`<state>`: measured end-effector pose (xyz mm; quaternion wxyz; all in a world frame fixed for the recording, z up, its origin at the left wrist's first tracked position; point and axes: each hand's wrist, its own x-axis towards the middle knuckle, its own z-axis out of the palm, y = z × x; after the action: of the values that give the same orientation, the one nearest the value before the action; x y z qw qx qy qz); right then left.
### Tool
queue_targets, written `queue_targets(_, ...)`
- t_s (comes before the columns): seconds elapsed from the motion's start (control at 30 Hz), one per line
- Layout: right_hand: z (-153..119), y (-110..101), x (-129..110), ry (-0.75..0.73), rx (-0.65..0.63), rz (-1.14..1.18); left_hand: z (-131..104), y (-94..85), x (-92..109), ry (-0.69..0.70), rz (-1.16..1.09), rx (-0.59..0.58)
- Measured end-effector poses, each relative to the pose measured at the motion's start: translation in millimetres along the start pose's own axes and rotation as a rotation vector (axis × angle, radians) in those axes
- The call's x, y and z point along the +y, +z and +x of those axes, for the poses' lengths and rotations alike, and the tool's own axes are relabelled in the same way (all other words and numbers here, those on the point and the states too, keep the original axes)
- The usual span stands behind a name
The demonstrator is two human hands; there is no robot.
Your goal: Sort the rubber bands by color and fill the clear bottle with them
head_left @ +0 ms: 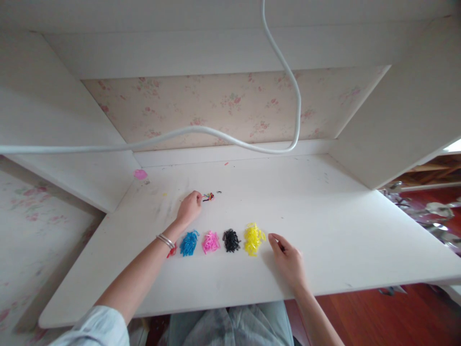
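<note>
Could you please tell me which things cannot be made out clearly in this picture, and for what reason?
All in the head view:
Red pile of small pieces: mostly hidden by the wrist wearing silvery metal bangles.
Small multicoloured cluster: too small to tell its parts; how the left hand grips it is unclear.
Right hand: its curled fingers hide whether it holds anything.
White flexible cable: cut off by the top and left edges.

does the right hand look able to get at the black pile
Probably yes, but not straight across: the yellow pile lies between the right hand and the black pile, so going over or around seems needed.
</note>
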<state>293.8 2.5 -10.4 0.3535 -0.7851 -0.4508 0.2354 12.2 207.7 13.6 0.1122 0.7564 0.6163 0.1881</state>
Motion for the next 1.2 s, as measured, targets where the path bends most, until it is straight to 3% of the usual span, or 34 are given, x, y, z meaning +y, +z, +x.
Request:
queue_targets(0.17,-2,0,2,0.015,-0.020,0.007,-26,-27.1,-9,-0.018,-0.023,0.054)
queue_targets(0.37,-1,1,8,0.023,-0.058,-0.018,-107,-72.5,-44,-0.089,0.036,0.111)
queue_targets(0.5,1,2,10,0.033,-0.088,-0.044,-154,-85.5,-60,-0.142,0.227,0.085)
queue_targets(0.6,1,1,9,0.035,-0.089,-0.051,-170,-84.9,-63,-0.126,0.351,0.050)
queue_targets(0.77,-2,1,9,0.033,-0.070,-0.043,-170,-77.6,-62,-0.113,0.391,-0.009)
queue_targets(0.87,-2,1,10,0.038,-0.064,-0.011,-171,-74.8,-66,-0.118,0.355,0.013)
queue_targets(0.97,3,-1,4,0.040,-0.039,0.028,-177,-73.4,-73,-0.137,0.296,0.110)
queue_targets(1.1,15,-4,-35,-0.068,-0.028,0.025,-199,-66.6,-79,-0.211,0.149,0.291)
queue_targets(1.2,27,7,-81,-0.248,-0.136,-0.038,-219,-53.6,-79,-0.311,0.011,0.391)
